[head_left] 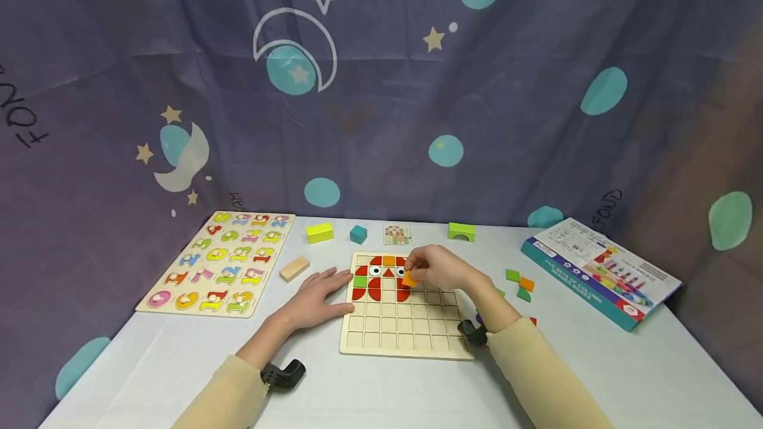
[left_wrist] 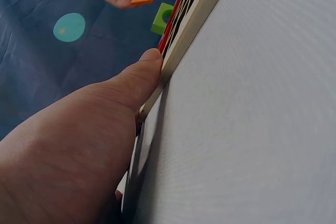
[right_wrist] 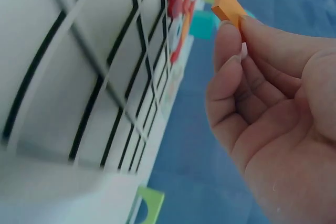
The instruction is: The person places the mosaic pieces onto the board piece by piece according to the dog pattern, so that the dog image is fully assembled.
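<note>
A wooden grid board point(head_left: 405, 343) lies on the table with red, green, orange and eye-patterned tiles set in its upper left cells. Between thumb and fingers my right hand point(head_left: 440, 268) pinches an orange square tile point(right_wrist: 229, 8), held just above the board near the right eye tile point(head_left: 401, 271). In the left wrist view the same tile and the right fingers appear at the top. My left hand point(head_left: 316, 300) rests flat on the table at the board's left edge; its thumb point(left_wrist: 147, 72) touches the board's side.
Left stands a number puzzle board point(head_left: 205, 263). Behind are a yellow block point(head_left: 320, 233), a teal cube point(head_left: 358, 234), a pattern card point(head_left: 397, 235) and a green arch block point(head_left: 461, 232); a plain wooden block point(head_left: 295, 269) lies nearer. Loose tiles point(head_left: 526, 284) and a game box point(head_left: 602, 270) lie right.
</note>
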A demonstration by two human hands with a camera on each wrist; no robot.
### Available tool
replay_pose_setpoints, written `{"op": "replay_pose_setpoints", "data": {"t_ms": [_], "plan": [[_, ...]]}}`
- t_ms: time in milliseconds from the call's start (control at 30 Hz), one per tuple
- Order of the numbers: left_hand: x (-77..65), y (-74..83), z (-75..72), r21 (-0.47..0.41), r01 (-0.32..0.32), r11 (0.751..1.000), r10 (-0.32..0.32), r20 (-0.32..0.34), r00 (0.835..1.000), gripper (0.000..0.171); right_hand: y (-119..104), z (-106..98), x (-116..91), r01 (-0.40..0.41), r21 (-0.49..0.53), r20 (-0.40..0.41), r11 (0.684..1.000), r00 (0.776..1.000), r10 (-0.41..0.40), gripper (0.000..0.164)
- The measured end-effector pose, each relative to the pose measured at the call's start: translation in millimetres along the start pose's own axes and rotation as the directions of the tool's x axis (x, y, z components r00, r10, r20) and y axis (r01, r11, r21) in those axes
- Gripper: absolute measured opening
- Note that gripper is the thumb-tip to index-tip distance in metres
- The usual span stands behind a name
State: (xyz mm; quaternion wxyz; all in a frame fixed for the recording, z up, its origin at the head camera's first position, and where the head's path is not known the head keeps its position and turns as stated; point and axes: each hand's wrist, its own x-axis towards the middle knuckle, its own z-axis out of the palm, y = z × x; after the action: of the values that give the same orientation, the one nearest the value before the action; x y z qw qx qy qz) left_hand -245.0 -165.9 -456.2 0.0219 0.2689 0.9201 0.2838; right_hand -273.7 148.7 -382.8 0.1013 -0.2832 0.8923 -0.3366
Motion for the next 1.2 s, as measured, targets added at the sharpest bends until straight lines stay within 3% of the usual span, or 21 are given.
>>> {"op": "replay_pose_setpoints", "data": {"t_ms": [533, 700, 1200], "plan": [[-0.4, 2.0, -2.6, 0.003, 0.029, 1.000, -0.029, 0.007, 1.000, 0.073, -13.6, 28.2, 29.0, 0.000, -0.045, 0.105, 0.999, 0.994, 0.004, 0.007], [-1.2, 3.2, -1.8, -0.012, 0.032, 0.999, -0.032, 0.010, 0.999, 0.073, -14.6, 34.3, 28.6, -0.008, -0.064, 0.131, 0.998, 0.991, 0.016, 0.006], [-0.4, 4.9, -1.0, -0.002, 0.065, 0.998, -0.065, 0.019, 0.998, 0.073, -14.5, 29.0, 16.2, 0.025, -0.087, 0.103, 0.996, 0.995, -0.016, 0.006]]}}
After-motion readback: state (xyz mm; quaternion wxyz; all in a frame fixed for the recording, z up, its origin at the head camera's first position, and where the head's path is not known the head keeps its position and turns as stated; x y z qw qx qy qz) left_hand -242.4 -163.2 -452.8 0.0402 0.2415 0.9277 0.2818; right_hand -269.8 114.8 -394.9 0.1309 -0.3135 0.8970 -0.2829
